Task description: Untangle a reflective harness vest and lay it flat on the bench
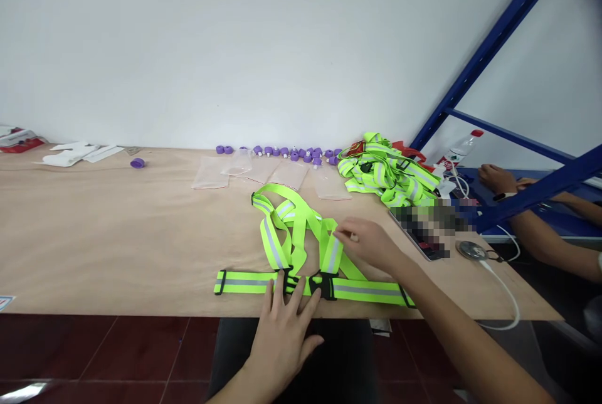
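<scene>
A neon-yellow reflective vest (274, 242) made of elastic straps with silver stripes lies at the table's front edge. Its waist strap (369, 290) runs sideways, with black buckles (324, 285) near the middle. My left hand (282, 335) is flat with its fingers spread, the tips resting on the waist strap around the buckle parts. Just right of the upright straps, my right hand (369, 242) pinches the edge of the right shoulder strap between thumb and fingertips. The far end of the waist strap passes under my right forearm.
Behind lie clear plastic bags (289, 174), several purple caps (308, 155) and a heap of similar vests (383, 172). A phone (416, 234) and a cabled round device (471, 250) lie right. Blue frame bars (493, 40) separate off another person's arms (536, 234). White pieces (78, 154) lie left.
</scene>
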`<state>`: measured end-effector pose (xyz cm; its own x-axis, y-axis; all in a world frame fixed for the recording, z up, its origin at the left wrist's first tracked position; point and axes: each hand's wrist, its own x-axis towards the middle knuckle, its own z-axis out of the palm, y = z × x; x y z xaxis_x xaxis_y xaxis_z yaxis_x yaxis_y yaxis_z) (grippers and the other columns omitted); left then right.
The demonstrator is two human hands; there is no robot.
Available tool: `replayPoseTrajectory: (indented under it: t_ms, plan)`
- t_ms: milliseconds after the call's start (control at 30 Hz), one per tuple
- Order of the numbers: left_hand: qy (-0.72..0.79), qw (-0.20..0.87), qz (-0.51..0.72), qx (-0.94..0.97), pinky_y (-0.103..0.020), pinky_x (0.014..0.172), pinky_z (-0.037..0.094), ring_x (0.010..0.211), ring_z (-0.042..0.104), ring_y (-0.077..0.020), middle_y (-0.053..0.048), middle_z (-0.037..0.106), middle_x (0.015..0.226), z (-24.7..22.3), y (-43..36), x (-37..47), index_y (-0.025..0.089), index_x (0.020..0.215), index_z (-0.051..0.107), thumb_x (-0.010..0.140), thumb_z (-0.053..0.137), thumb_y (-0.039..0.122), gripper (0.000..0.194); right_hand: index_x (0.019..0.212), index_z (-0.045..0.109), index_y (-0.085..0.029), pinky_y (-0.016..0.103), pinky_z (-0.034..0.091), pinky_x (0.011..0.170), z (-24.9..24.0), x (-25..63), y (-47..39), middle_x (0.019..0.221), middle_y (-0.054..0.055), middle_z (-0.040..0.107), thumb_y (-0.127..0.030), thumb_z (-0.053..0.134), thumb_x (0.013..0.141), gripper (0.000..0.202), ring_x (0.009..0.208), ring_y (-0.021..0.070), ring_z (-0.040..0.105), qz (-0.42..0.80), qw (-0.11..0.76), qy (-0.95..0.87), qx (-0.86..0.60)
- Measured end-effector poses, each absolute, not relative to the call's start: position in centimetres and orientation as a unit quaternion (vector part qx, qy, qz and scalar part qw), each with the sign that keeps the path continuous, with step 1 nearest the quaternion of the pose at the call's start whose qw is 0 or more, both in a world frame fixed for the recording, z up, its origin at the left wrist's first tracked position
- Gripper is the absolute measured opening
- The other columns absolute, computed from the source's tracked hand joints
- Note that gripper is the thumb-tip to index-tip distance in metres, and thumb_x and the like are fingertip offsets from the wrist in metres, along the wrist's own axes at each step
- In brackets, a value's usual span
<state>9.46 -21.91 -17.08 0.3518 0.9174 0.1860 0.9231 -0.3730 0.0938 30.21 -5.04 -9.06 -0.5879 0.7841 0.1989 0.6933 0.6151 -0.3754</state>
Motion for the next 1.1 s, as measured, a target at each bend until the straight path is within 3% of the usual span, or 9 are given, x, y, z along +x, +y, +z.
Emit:
replayPoseTrajectory:
  t_ms: [133,367,500,700,933,1100]
  plan:
    - [-0.569,-0.001,-0.114,-0.815,-0.064,0.103,0.042,0.134,0.042,-0.0451,-0.004,0.048,0.153,-16.5,-21.5,9.2,0.040,0.150,0.044,0.088,0.068,0.049,0.067,0.094,0.071,-0.023,0.028,0.049,0.068,-10.6,28.6,-8.0,0.089,0.005,0.072,-0.035,0.061,0.094,0.016,0.080,0.0197,0.067,0.127,0.113,-0.926,-0.337]
    - [-0.562,-0.001,-0.105,-0.820,-0.063,0.100,0.044,0.129,0.047,-0.0432,-0.005,0.049,0.152,-16.5,-21.3,9.0,0.037,0.150,0.044,0.088,0.067,0.053,0.069,0.103,0.070,-0.021,0.036,0.050,0.089,-12.2,29.2,-2.9,0.105,0.010,0.072,-0.027,0.049,0.099,0.022,0.103,0.0243,0.066,0.061,0.218,-0.873,-0.432]
    - [-0.565,0.015,-0.115,-0.817,-0.061,0.098,0.045,0.126,0.050,-0.0427,-0.005,0.052,0.149,-17.1,-21.6,9.0,0.038,0.149,0.045,0.085,0.070,0.056,0.072,0.107,0.070,-0.016,0.036,0.050,0.089,-12.2,27.6,3.3,0.117,0.013,0.072,-0.023,0.053,0.092,0.024,0.107,0.0268,0.066,0.191,0.128,-0.835,-0.499]
    - [-0.565,0.020,-0.119,-0.816,-0.060,0.095,0.047,0.123,0.052,-0.0407,-0.003,0.052,0.150,-17.4,-21.7,8.8,0.040,0.148,0.045,0.084,0.072,0.054,0.072,0.096,0.075,-0.018,0.029,0.053,0.078,-12.5,23.6,5.8,0.101,0.006,0.078,-0.028,0.066,0.081,0.020,0.091,0.0233,0.071,0.322,0.067,-0.837,-0.437]
    - [-0.556,0.029,-0.140,-0.819,-0.057,0.091,0.048,0.117,0.055,-0.0383,-0.005,0.058,0.143,-16.8,-21.3,8.6,0.039,0.144,0.051,0.082,0.074,0.053,0.068,0.114,0.073,-0.018,0.034,0.052,0.093,-12.9,20.6,3.9,0.121,0.005,0.074,-0.029,0.057,0.088,0.032,0.109,0.0232,0.068,0.504,0.071,-0.809,-0.295]
    - [-0.558,0.034,-0.143,-0.817,-0.058,0.090,0.048,0.116,0.055,-0.0384,-0.003,0.059,0.142,-16.6,-21.3,8.7,0.038,0.143,0.053,0.082,0.074,0.052,0.066,0.106,0.076,-0.021,0.028,0.054,0.081,-12.4,19.1,1.2,0.106,0.000,0.077,-0.026,0.064,0.081,0.028,0.094,0.0211,0.070,0.488,-0.015,-0.829,-0.272]
